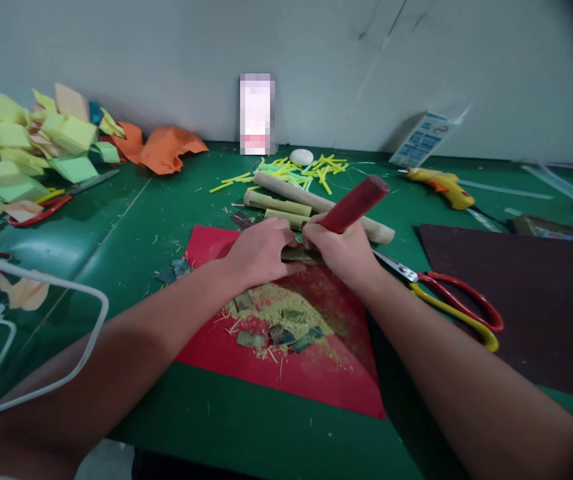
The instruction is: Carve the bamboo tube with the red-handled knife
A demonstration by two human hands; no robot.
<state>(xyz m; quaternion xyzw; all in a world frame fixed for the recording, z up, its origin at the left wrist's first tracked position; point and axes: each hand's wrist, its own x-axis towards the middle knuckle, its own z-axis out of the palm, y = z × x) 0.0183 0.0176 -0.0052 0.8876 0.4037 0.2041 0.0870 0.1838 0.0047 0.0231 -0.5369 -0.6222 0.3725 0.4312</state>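
My left hand (261, 250) is closed on a short bamboo piece (297, 256), holding it down over a red sheet (324, 387). My right hand (344, 250) grips a tool by its thick dark red handle (359, 202), which slants up to the right. The tool's working end is hidden behind my fingers, beside the bamboo. Pale shavings and dust (276, 303) lie on the sheet below my hands, with several dark green bamboo chips (308, 339). Just beyond my hands lie two cut bamboo sections (281, 204) and a long wooden stick (331, 203).
Red-and-yellow-handled scissors (446, 293) lie beside my right forearm, near a dark board (511, 307). Behind are a yellow glue gun (441, 187), cut yellow-green strips (291, 172) and an upright phone (257, 113). Folded papers (31, 147) and a white cable (99, 313) are left.
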